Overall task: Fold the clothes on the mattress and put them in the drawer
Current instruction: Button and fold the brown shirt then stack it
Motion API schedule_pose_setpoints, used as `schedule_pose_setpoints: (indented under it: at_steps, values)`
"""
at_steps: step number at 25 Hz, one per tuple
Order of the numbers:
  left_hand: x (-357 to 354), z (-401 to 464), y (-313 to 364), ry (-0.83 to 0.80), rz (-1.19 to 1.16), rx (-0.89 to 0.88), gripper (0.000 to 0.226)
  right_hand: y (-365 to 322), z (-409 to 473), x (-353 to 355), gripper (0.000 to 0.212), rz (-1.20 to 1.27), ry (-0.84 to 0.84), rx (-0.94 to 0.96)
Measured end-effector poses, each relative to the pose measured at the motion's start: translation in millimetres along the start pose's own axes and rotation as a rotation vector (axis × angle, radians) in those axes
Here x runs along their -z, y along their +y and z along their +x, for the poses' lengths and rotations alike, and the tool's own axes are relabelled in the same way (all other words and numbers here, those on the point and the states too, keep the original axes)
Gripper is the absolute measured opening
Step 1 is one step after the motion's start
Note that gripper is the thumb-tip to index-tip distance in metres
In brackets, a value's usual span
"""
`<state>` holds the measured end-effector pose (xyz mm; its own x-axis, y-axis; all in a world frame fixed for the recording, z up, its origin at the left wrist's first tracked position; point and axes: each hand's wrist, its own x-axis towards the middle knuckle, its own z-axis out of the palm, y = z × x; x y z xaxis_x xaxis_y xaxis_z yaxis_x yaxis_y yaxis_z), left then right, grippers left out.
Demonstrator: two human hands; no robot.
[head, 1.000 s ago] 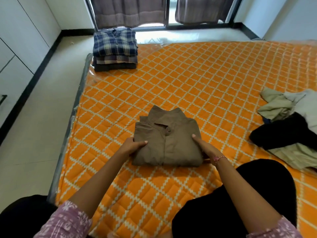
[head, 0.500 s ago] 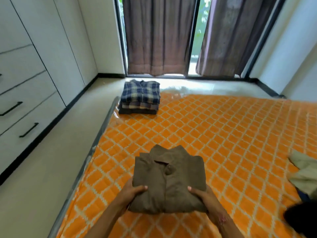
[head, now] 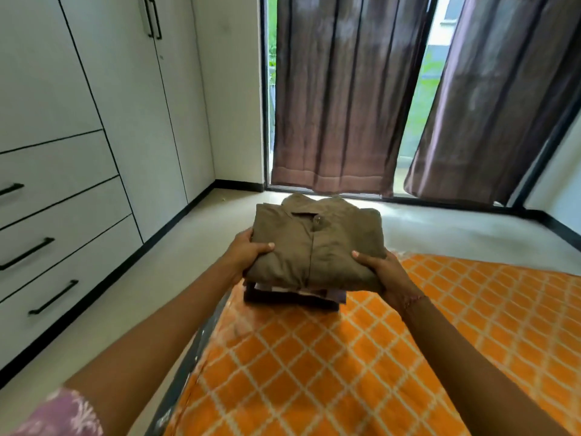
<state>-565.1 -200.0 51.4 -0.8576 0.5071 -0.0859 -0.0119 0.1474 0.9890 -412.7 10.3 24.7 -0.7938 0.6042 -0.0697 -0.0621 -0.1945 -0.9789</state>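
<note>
Head view: folded stack (head: pixel 292 297) mostly under brown shirt (head: pixel 317 247).

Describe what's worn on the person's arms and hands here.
Both forearms are bare, no gloves. The left hand has no rings or bands visible; a mauve short sleeve with a white floral print shows near the bottom edge. The right hand has a thin pinkish beaded bracelet at the wrist.

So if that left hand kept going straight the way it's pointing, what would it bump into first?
Likely nothing soon: the left hand, gripping the brown shirt, points toward the curtains with bare floor between, though depth is unclear.
</note>
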Motion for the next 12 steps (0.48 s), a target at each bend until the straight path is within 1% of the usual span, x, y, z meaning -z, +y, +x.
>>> schedule_pose_setpoints:
  at_steps: [3,5,6,7,9,10,12]
  values:
    - [-3,57,7,0.05,0.09,-0.038,0.054,1,63,-11,0.039,0.0,0.028,0.018]
    - [-5,89,0,0.068,0.108,-0.017,0.057,10,93,-10,0.042,0.001,0.03,0.003]
    - [-7,103,-7,0.083,0.177,0.0,0.061,17,105,-8,0.044,-0.02,0.025,-0.005]
    - [-8,114,-22,0.087,0.325,0.029,0.063,28,116,-5,0.046,-0.088,0.014,-0.017]
    - [-13,120,-50,0.051,0.642,0.05,0.055,45,126,-1,0.048,-0.299,-0.01,-0.038]
    - [-17,119,-63,0.035,0.726,0.038,0.05,51,128,0,0.049,-0.38,0.007,-0.037]
    - [-22,113,-72,0.071,0.775,-0.002,0.044,56,131,0,0.054,-0.547,0.082,-0.007]
